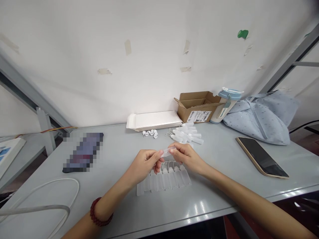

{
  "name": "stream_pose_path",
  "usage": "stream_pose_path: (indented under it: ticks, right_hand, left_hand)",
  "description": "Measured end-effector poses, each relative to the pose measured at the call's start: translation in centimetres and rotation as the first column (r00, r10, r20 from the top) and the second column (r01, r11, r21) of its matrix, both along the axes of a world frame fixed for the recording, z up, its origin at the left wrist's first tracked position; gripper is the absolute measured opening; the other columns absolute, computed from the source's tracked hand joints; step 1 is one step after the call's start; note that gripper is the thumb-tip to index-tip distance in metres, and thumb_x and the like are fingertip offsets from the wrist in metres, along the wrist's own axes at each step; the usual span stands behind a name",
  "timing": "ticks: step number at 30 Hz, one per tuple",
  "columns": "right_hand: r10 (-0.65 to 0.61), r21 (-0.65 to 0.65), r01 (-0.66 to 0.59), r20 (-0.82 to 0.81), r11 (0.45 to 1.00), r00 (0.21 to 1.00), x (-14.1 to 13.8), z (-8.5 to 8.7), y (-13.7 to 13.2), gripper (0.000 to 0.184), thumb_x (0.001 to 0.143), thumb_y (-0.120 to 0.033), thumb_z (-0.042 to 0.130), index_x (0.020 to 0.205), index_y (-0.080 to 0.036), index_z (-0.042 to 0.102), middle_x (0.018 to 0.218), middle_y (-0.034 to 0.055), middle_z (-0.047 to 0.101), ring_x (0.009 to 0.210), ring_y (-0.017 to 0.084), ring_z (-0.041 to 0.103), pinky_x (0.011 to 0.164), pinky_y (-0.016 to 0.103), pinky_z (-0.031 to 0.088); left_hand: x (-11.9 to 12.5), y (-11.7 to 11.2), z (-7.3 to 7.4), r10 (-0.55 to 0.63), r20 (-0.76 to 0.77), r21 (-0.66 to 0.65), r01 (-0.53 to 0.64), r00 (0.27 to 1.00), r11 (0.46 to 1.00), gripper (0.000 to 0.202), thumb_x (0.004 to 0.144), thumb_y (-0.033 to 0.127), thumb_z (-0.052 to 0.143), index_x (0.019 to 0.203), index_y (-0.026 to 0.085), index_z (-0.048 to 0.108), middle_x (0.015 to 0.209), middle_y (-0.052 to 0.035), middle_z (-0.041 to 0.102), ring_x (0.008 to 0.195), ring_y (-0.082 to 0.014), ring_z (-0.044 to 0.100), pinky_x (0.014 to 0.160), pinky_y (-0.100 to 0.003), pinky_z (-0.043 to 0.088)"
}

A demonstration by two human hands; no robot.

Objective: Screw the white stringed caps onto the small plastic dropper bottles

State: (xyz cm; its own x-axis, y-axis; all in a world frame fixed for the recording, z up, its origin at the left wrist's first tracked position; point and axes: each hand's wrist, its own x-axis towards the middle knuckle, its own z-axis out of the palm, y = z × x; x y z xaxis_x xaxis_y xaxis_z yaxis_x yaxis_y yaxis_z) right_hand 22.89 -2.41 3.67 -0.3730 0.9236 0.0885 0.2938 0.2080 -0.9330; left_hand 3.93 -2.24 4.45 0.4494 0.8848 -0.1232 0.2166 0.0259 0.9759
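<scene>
Between my two hands is a small translucent plastic bottle [165,153], held level above the table. My left hand [147,161] pinches one end, and my right hand [186,156] grips the other; the fingers partly cover it. Below them, a row of similar bottles [171,179] lies side by side, with thin white loops at their necks. Just beyond my hands, more clear bottles [187,134] with strings lie in a loose pile. Several small white caps [151,132] are scattered to the left of that pile.
At the wall stand a white flat box [157,120], an opened cardboard box [198,108] and a blue-lidded cup [225,105]. A blue cloth bag [259,119] and a phone [262,157] are on the right. A blurred-out item [84,151] and white cable [74,186] lie left.
</scene>
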Motion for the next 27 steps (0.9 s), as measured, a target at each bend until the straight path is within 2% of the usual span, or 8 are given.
stream_pose_path:
  ticks: [5, 9, 15, 19, 21, 23, 25, 27]
  right_hand:
    - [-0.007, -0.044, 0.005, -0.042, 0.999, 0.999, 0.1, -0.4, 0.2, 0.043, 0.085, -0.056, 0.046, 0.073, -0.016, 0.054, 0.05, -0.0069, 0.034, 0.047, 0.008, 0.031, 0.045, 0.022, 0.026]
    - [0.001, -0.092, -0.009, -0.094, 0.996, 0.996, 0.1, -0.7, 0.3, 0.042, 0.084, -0.056, 0.048, 0.068, -0.017, 0.048, 0.049, -0.0076, 0.033, 0.046, 0.008, 0.029, 0.045, 0.022, 0.026]
    - [0.004, -0.188, -0.045, -0.211, 0.981, 0.977, 0.2, -0.6, 0.6, 0.045, 0.082, -0.056, 0.052, 0.06, -0.019, 0.04, 0.046, -0.0091, 0.029, 0.041, 0.007, 0.028, 0.043, 0.022, 0.028]
    - [0.053, -0.375, -0.183, -0.332, 0.909, 0.942, 0.1, -0.4, 0.8, 0.046, 0.079, -0.054, 0.057, 0.058, -0.02, 0.036, 0.044, -0.0102, 0.029, 0.036, 0.006, 0.033, 0.041, 0.022, 0.033]
    - [0.061, -0.389, -0.207, -0.355, 0.898, 0.933, 0.2, -0.3, 0.9, 0.044, 0.079, -0.054, 0.058, 0.059, -0.019, 0.041, 0.044, -0.0092, 0.034, 0.036, 0.007, 0.036, 0.041, 0.023, 0.034]
    - [0.041, -0.342, -0.174, -0.363, 0.924, 0.931, 0.5, 0.0, 1.1, 0.043, 0.081, -0.053, 0.056, 0.061, -0.017, 0.046, 0.046, -0.0067, 0.04, 0.038, 0.007, 0.04, 0.043, 0.023, 0.036]
    - [-0.021, -0.262, -0.082, -0.371, 0.962, 0.929, 1.2, 0.4, 1.4, 0.04, 0.083, -0.051, 0.054, 0.064, -0.016, 0.049, 0.05, -0.0046, 0.046, 0.042, 0.008, 0.043, 0.045, 0.023, 0.037]
    - [-0.136, -0.14, 0.092, -0.349, 0.986, 0.927, 2.2, 0.8, 1.9, 0.036, 0.084, -0.048, 0.055, 0.068, -0.017, 0.051, 0.055, -0.0035, 0.048, 0.048, 0.009, 0.045, 0.048, 0.024, 0.039]
  left_hand:
    - [0.2, -0.5, 0.4, 0.07, -0.1, 0.147, -0.055, 0.993, 0.988, 0.038, 0.084, 0.043, 0.051, 0.057, 0.016, 0.055, 0.055, 0.0006, 0.057, 0.055, -0.013, 0.055, 0.055, -0.023, 0.045]
    - [0.2, -0.7, 0.3, 0.084, -0.171, 0.276, -0.034, 0.982, 0.961, 0.035, 0.086, 0.04, 0.048, 0.061, 0.017, 0.056, 0.06, 0.0004, 0.058, 0.057, -0.013, 0.054, 0.052, -0.021, 0.04]
    - [0.1, -0.8, -0.3, 0.126, -0.228, 0.539, 0.017, 0.966, 0.842, 0.03, 0.089, 0.034, 0.046, 0.066, 0.017, 0.057, 0.057, 0.002, 0.052, 0.053, -0.0109, 0.045, 0.053, -0.022, 0.036]
    - [0.2, -0.6, -0.6, 0.148, -0.3, 0.62, 0.074, 0.942, 0.781, 0.034, 0.089, 0.031, 0.046, 0.058, 0.017, 0.051, 0.051, 0.004, 0.044, 0.049, -0.0094, 0.037, 0.05, -0.022, 0.032]
    - [0.3, -0.7, 0.0, 0.16, -0.29, 0.606, 0.052, 0.944, 0.793, 0.032, 0.088, 0.031, 0.047, 0.06, 0.017, 0.053, 0.052, 0.0036, 0.045, 0.049, -0.0094, 0.039, 0.049, -0.022, 0.033]
    - [0.3, -1.3, 1.3, 0.166, -0.23, 0.558, -0.01, 0.959, 0.83, 0.025, 0.087, 0.032, 0.049, 0.071, 0.017, 0.06, 0.057, 0.002, 0.054, 0.053, -0.0106, 0.047, 0.049, -0.021, 0.037]
    - [0.0, -2.2, 2.5, 0.188, -0.149, 0.494, -0.092, 0.971, 0.865, 0.02, 0.086, 0.033, 0.051, 0.086, 0.018, 0.064, 0.066, 0.0002, 0.062, 0.059, -0.0129, 0.056, 0.052, -0.022, 0.043]
    - [-0.8, -3.0, 2.6, 0.201, -0.12, 0.445, -0.128, 0.972, 0.886, 0.017, 0.085, 0.034, 0.054, 0.087, 0.022, 0.066, 0.072, -0.0007, 0.066, 0.066, -0.0155, 0.061, 0.057, -0.024, 0.047]
